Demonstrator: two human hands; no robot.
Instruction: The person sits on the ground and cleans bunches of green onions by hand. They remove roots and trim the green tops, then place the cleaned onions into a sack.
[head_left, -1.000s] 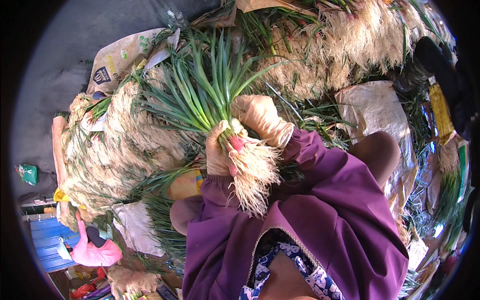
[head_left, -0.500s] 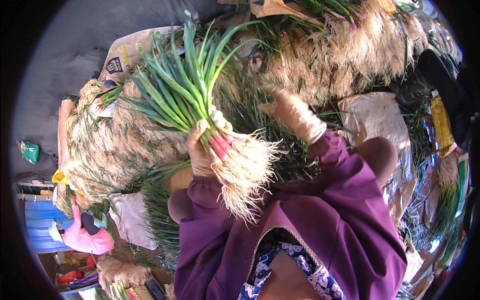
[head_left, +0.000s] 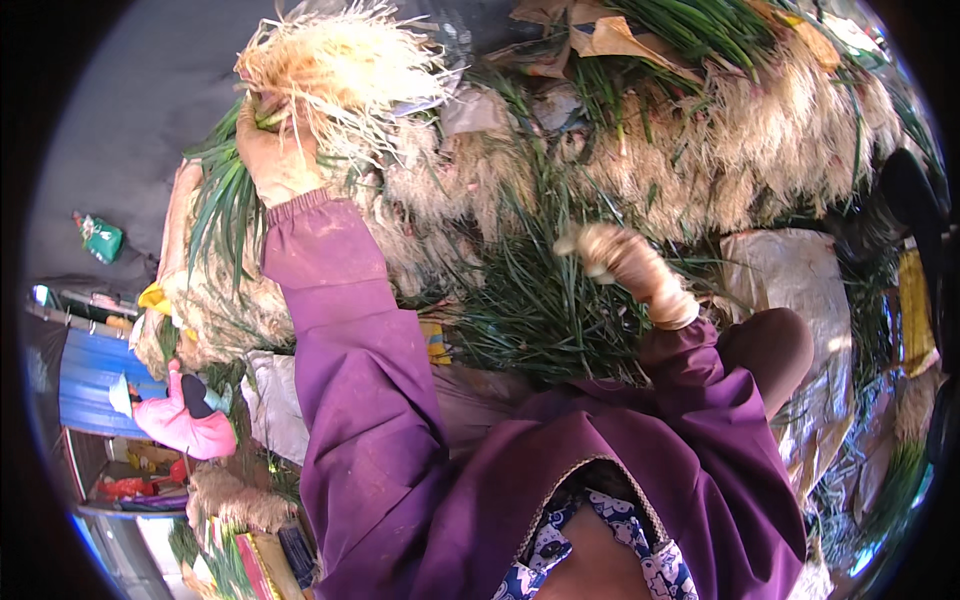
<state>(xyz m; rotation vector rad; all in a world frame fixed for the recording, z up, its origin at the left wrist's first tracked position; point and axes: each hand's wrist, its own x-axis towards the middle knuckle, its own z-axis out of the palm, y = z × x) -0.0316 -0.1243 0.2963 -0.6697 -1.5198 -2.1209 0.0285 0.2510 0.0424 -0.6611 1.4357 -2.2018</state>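
A bunch of spring onions (head_left: 335,65) is gripped in my gloved left hand (head_left: 272,163), my arm stretched out to the far left. Its pale, bushy roots point up and away, while the green leaves hang down beside my wrist, over the heap's left end. My right hand (head_left: 625,262), in a tan glove, hovers over loose green leaves (head_left: 560,305) in front of my lap. Motion blurs its fingers, so I cannot make out whether they are closed on anything.
A long heap of spring onions with roots facing me (head_left: 740,140) runs across the far side. At right lies a pale woven sack (head_left: 790,290). A person in pink (head_left: 185,420) bends at the left, near a green bag (head_left: 100,238) on the ground.
My left hand has carried the spring onion bunch from before my chest to the far left and turned its roots away from me. My right hand has shifted slightly right and nearer.
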